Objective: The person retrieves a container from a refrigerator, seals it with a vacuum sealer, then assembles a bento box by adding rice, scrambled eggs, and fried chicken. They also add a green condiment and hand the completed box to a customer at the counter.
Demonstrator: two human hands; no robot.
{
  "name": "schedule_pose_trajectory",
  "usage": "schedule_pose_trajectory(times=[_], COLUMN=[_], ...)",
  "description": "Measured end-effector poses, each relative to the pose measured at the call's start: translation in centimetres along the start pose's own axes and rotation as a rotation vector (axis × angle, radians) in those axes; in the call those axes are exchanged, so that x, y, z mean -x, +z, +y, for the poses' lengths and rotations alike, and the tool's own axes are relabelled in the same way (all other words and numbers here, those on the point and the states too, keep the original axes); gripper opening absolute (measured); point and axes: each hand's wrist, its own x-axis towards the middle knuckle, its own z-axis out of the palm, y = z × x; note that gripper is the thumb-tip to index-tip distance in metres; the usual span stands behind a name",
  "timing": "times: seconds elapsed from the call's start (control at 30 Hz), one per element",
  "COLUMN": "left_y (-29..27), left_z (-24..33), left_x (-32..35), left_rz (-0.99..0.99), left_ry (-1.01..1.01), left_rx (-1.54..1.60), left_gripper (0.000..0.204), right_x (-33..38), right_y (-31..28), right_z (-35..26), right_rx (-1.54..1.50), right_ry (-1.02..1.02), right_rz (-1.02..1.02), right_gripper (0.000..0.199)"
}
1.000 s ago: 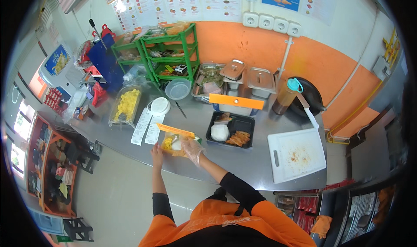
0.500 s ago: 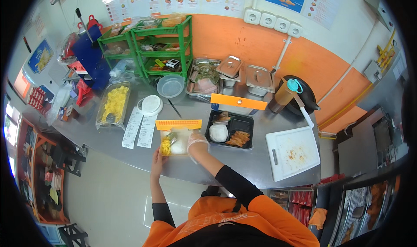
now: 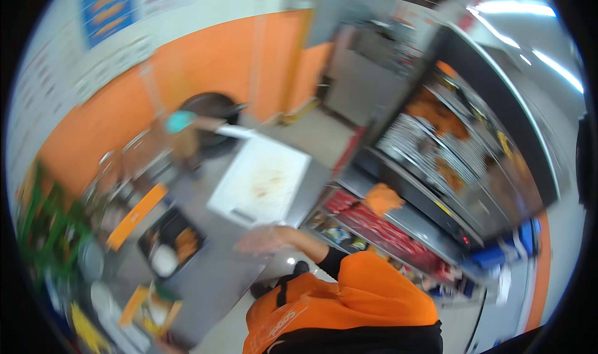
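The view is smeared by motion. My right hand (image 3: 258, 240), in a clear glove, is over the steel counter by the near edge of a white cutting board (image 3: 268, 176). Its fingers look stretched out, with nothing seen in them. At the lower left, my left hand (image 3: 169, 344) is at the near side of an open food box (image 3: 132, 305) with an orange flap, holding white rice and something yellow. Blur hides that hand's fingers. Between the hands stands a black tray (image 3: 198, 237) with a white rice mound and brown fried pieces, its orange band (image 3: 137, 215) behind.
Right of the counter is a glass-fronted warmer (image 3: 448, 142) with fried food, an orange cloth (image 3: 383, 199) before it and red packets (image 3: 374, 229) below. Behind the board are a dark pan (image 3: 212, 108) and a teal-capped bottle (image 3: 182, 139). Green racks (image 3: 53, 229) stand far left.
The view has swung right, bringing the warmer into sight. My right hand has left the food box and moved right, beside the cutting board. The left hand stays near the box.
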Motion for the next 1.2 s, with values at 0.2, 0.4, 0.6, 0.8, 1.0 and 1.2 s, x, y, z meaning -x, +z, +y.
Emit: schedule_pose_trajectory(times=[0.2, 0.4, 0.6, 0.8, 1.0, 1.2], left_y=[11.7, 18.9, 22.1, 23.7, 24.0, 23.9], left_z=[2.9, 3.4, 3.3, 2.7, 2.2, 1.7], left_x=[0.7, 2.1, 3.2, 3.6, 3.5, 3.2], left_rz=[-0.071, -0.130, -0.138, -0.136, -0.120, -0.117], left_ry=[0.055, 0.054, 0.039, 0.025, 0.018, 0.007], left_rx=[-0.110, -0.157, -0.161, -0.178, -0.179, -0.203], left_gripper=[0.058, 0.058, 0.058, 0.058, 0.058, 0.058], right_x=[32.5, 48.2, 53.3, 54.4, 55.0, 56.9], right_y=[-8.9, -10.3, -16.8, -17.2, -17.1, -15.6], right_z=[-2.5, 5.6, 10.1, 12.7, 14.3, 16.7], right_rx=[0.747, 0.529, 0.355, 0.537, 0.651, 0.921], right_ry=[1.269, 1.637, 1.986, 2.086, 1.955, 1.953], right_rz=[0.342, 1.911, 1.658, 1.281, 1.342, 1.318], right_gripper=[0.029, 0.068, 0.084, 0.071, 0.044, 0.041])
